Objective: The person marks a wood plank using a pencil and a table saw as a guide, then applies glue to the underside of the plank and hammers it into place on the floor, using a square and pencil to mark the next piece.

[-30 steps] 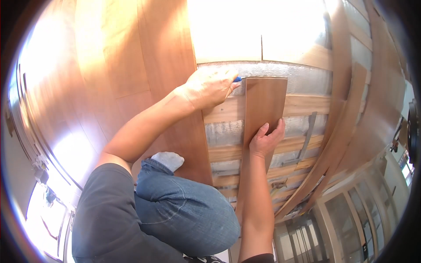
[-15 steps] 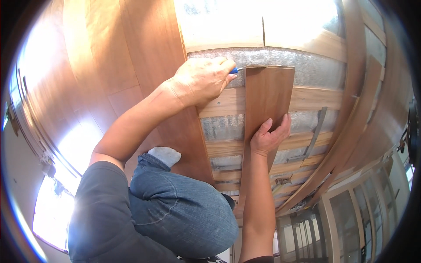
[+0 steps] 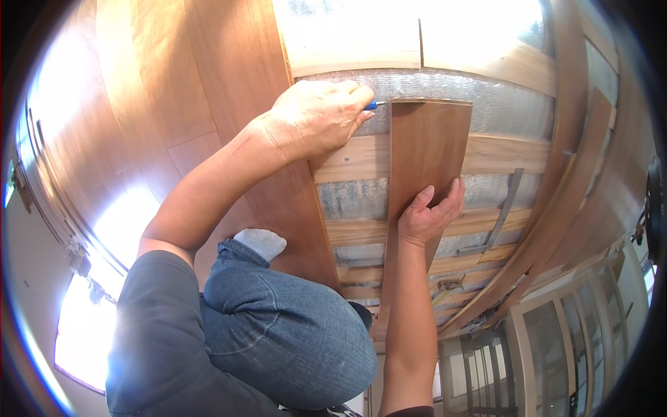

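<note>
My left hand (image 3: 319, 119) is closed around a small blue-handled tool (image 3: 372, 105). Its thin tip points at the far left corner of a brown wooden floorboard (image 3: 429, 149); whether it touches is too fine to tell, and most of the handle is hidden in my fist. My right hand (image 3: 429, 217) grips the board across its width, thumb on top and fingers over the right edge. The board lies lengthwise across pale wooden joists (image 3: 358, 158), to the right of the laid flooring (image 3: 281, 201).
Silver foil insulation (image 3: 504, 104) shows between the joists. A metal carpenter's square (image 3: 506, 208) lies right of the board, with a small wooden-bodied tool (image 3: 450, 283) nearer. Long boards (image 3: 556, 187) rest along the right side. My bent knee (image 3: 299, 340) is on the near left.
The view has shifted slightly. My left hand has drawn a little back with the blue-handled tool from the board's corner. My right hand keeps its grip on the board.
</note>
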{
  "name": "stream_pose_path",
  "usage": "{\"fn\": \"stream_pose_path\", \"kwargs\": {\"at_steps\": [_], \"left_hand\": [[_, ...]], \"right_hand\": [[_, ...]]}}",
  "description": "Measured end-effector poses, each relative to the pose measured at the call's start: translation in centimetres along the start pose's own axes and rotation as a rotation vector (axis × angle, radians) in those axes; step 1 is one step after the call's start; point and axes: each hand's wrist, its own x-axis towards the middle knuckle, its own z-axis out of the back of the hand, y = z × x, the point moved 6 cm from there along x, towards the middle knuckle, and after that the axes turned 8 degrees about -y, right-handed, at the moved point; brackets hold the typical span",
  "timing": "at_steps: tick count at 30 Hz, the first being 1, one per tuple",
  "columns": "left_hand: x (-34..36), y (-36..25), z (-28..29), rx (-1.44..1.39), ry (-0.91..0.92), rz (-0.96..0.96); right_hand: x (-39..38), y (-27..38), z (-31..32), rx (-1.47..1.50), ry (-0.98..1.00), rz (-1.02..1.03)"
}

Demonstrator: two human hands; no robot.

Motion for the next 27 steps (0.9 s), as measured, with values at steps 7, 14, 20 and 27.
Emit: {"fn": "stream_pose_path", "kwargs": {"at_steps": [7, 14, 20, 27], "left_hand": [[-0.02, -0.03, -0.21, 0.038, -0.056, -0.06], [0.09, -0.04, -0.51, 0.071, -0.064, -0.081], [0.03, 0.16, -0.64, 0.054, -0.088, -0.113], [0.18, 0.24, -0.77, 0.053, -0.071, -0.128]], "right_hand": [[0.07, -0.02, -0.18, 0.006, 0.009, -0.008], [0.1, 0.08, -0.07, 0.016, 0.004, -0.007], [0.01, 0.06, -0.23, 0.013, 0.003, 0.001], [0.04, -0.04, -0.15, 0.015, 0.008, -0.002]]}}
